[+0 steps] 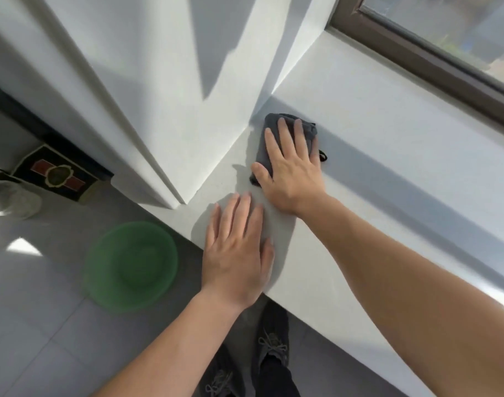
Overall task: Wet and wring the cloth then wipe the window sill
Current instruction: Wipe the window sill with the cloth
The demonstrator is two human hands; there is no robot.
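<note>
Cloth [272, 121], dark grey and folded into a thick pad, lies on the white window sill [374, 156] just above the middle of the frame. It sits close to the corner where the sill meets the white side wall [159, 81]. The right hand [290, 167] lies flat on top of it, fingers straight and slightly spread, and covers most of the pad. Its thumb lies along the lower left edge of the cloth. A small dark loop [322, 156] sticks out from under the hand on the right side.

The left hand [236, 253] lies palm down on the bare sill, below and left of the right hand and near the sill's front edge. Its fingers are straight and close together, and it grasps nothing. The two hands are near each other but do not touch.

A brown window frame [417, 58] with glass behind it runs along the upper right of the frame. A round green basin [130, 265], blurred, stands on the grey tiled floor [30, 310] at lower left; whether it holds water cannot be told. A dark box with a red and gold pattern [55, 173] sits at the left edge, with a clear container [12, 199] just beside it. Dark laced shoes [273, 348] show at the bottom centre, below the sill's edge.
</note>
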